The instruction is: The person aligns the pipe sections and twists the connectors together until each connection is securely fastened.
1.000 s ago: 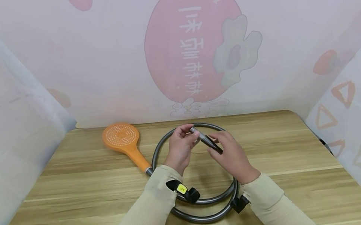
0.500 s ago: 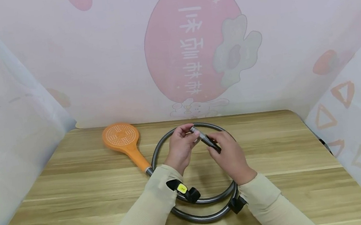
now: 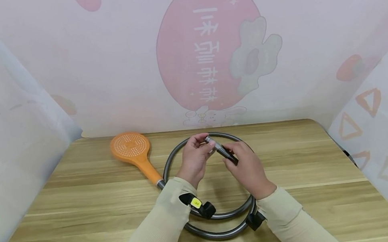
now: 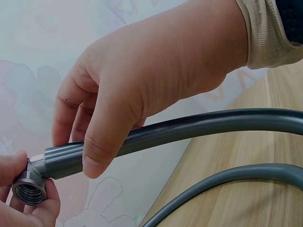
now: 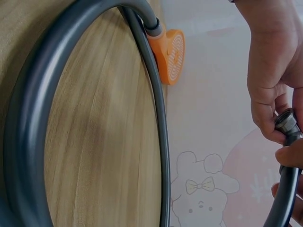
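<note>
A dark grey shower hose [image 3: 222,235] lies looped on the table, and its raised end [image 3: 224,153] is held between both hands. Near that end my left hand [image 3: 194,156] pinches a silver metal elbow connector [image 4: 31,187], whose threaded mouth faces outward in the left wrist view. My right hand [image 3: 248,167] grips the hose just behind the connector, with the thumb [image 4: 100,151] on its near side. Connector and hose end meet without a visible gap. An orange shower head [image 3: 130,145] lies to the left, its handle joined to the hose's other end.
The wooden table [image 3: 82,215] carries the hose loops beneath both hands. Behind it hangs a pale printed backdrop [image 3: 129,64]. A black wrist camera [image 3: 206,209] on the left sleeve and another one [image 3: 256,220] on the right sit above the hose.
My right hand shifts slightly left along with its sleeve, between a second and half a second ago. The left hand, connector and shower head keep their places.
</note>
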Available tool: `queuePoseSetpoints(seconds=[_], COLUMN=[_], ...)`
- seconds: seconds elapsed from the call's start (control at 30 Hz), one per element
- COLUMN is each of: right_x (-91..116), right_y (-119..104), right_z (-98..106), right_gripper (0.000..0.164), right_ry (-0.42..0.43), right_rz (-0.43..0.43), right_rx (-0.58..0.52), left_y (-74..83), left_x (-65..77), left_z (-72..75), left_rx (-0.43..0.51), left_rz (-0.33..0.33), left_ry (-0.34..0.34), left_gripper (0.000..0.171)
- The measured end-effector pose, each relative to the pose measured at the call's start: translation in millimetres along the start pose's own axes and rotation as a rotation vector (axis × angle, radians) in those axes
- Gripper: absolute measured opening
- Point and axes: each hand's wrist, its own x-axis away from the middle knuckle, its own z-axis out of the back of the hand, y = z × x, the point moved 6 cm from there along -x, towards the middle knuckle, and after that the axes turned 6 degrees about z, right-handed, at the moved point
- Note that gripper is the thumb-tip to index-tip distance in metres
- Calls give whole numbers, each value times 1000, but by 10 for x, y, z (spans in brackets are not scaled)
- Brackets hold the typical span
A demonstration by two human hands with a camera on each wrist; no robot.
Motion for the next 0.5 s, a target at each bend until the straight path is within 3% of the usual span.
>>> queuePoseSetpoints(seconds=[0.5], right_x=[-2], right_y=[21], right_z=[-34], right_gripper=[31], right_ry=[-15], right_rz=[-32], right_rx=[3], left_y=[12], left_x=[11], left_z=[-1], left_rx=[-2], left_rz=[3], left_ry=[3], left_gripper=[33])
